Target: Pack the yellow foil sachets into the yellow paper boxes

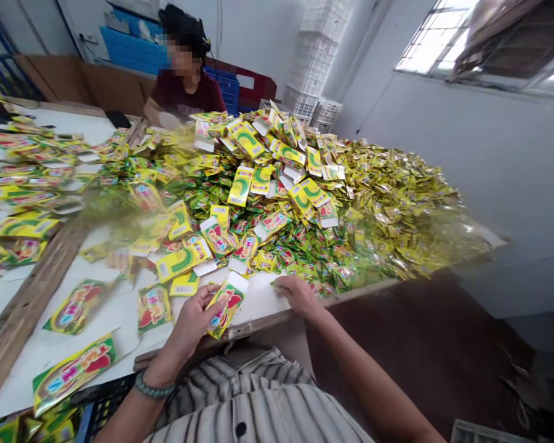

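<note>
My left hand (196, 320) grips a small yellow and green cardboard box (228, 304) printed with bright lettering and a red fruit picture. The white flap at the box's upper end stands up. To its right, my right hand (298, 294) is closed in a pinch at the table edge, beside the heap of small green sachets (309, 255). Whatever lies between those fingertips is too small and hidden to name. More boxes of the same kind, such as a box with a yellow side (184, 258), lie just beyond my left hand.
A high mound of cartons (249, 141) and a pile of shiny yellow sachets (397, 203) cover the table's far and right parts. A wooden strip (32, 289) runs along the left. Opposite sits a person (187, 80). A crate with packets (101, 406) stands low left.
</note>
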Tool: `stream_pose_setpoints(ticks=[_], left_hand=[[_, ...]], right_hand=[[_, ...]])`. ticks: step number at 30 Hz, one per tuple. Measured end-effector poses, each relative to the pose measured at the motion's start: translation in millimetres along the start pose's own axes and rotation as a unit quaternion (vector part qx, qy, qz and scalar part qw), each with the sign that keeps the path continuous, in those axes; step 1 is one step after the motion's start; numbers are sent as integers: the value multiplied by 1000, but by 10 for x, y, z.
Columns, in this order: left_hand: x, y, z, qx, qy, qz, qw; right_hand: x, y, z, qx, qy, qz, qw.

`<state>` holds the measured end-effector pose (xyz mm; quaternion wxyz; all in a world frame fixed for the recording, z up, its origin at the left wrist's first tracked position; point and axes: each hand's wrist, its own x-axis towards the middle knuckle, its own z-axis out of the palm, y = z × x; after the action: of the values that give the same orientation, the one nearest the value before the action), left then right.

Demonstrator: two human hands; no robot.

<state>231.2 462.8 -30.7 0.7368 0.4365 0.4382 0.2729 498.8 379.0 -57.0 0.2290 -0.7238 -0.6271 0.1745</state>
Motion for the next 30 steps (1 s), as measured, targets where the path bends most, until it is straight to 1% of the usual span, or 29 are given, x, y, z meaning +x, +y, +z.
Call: stream_pose_setpoints(ticks=[2, 4, 5, 6, 7, 8, 10, 12, 13, 14, 15, 16, 17, 18, 20, 22, 23, 25, 27, 28, 30], left_hand=[[78, -21, 63, 58, -13, 8, 998], [177, -50, 108, 148, -26, 28, 988], [232, -63, 126, 210, -23, 45, 976], [285, -73, 141, 281, -11, 63, 958], [334, -80, 153, 359, 9, 78, 930], [374, -81, 165, 433, 30, 94, 896], [415, -69, 185, 551, 66, 143, 819], [405, -48, 210, 620, 96, 217, 748], [387, -37, 227, 637, 110, 258, 718], [365, -29, 249, 646, 119, 293, 695], [343, -24, 274, 649, 121, 317, 681], [324, -22, 301, 646, 115, 335, 676], [310, -24, 329, 637, 105, 349, 680], [302, -30, 354, 624, 96, 359, 687], [302, -49, 391, 599, 86, 372, 704], [317, -73, 407, 581, 83, 374, 718], [326, -85, 410, 576, 79, 370, 725], [341, -111, 411, 576, 68, 352, 735], [347, -134, 412, 588, 52, 329, 737], [346, -144, 411, 597, 42, 319, 735], [337, -155, 403, 607, 27, 303, 734]], right_hand=[[-13, 33, 23, 10, 24, 33, 999], [-14, 36, 49, -17, 32, 57, 998], [-8, 31, 62, -38, 28, 60, 997], [2, 24, 73, -56, 19, 62, 996], [14, 16, 80, -70, 10, 64, 995], [26, 9, 83, -75, 0, 69, 995], [41, -5, 78, -63, -17, 81, 995], [38, -30, 77, -38, -19, 106, 994], [30, -49, 84, -32, -13, 120, 992], [19, -73, 98, -35, -2, 135, 990], [9, -98, 116, -44, 12, 148, 988], [-1, -122, 135, -53, 23, 157, 986], [-7, -142, 150, -56, 29, 162, 985], [-9, -153, 159, -51, 29, 161, 985], [-1, -150, 148, -19, 9, 151, 988], [26, -132, 114, 19, -14, 144, 989], [47, -130, 100, 31, -12, 148, 988], [102, -157, 106, 28, 22, 174, 984], [164, -225, 162, -11, 75, 204, 976], [193, -265, 201, -34, 91, 211, 973], [237, -330, 271, -65, 84, 207, 973]])
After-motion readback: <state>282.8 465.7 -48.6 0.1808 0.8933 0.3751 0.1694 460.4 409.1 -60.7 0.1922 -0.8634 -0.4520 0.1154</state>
